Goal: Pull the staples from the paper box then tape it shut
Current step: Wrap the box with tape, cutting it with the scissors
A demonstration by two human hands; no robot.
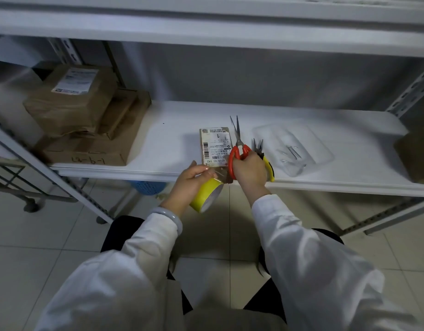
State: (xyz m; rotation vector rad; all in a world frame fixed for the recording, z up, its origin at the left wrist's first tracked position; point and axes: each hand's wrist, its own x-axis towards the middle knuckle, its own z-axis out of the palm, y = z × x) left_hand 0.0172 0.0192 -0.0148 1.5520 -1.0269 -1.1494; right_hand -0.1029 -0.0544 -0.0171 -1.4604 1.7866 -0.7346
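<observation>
Paper box (214,146) flat on the white shelf (158,139), near its front edge. Probably done with pulling staples (291,150), judging by several in the clear tray (273,132) past the pliers (268,166). Gripping the yellow tape roll (206,194) in the left hand (190,181), red scissors (238,144) in the right hand (250,170). Left to do: cutting tape, sealing the box.

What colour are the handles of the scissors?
Orange-red; the scissors show best in the head view.
</observation>
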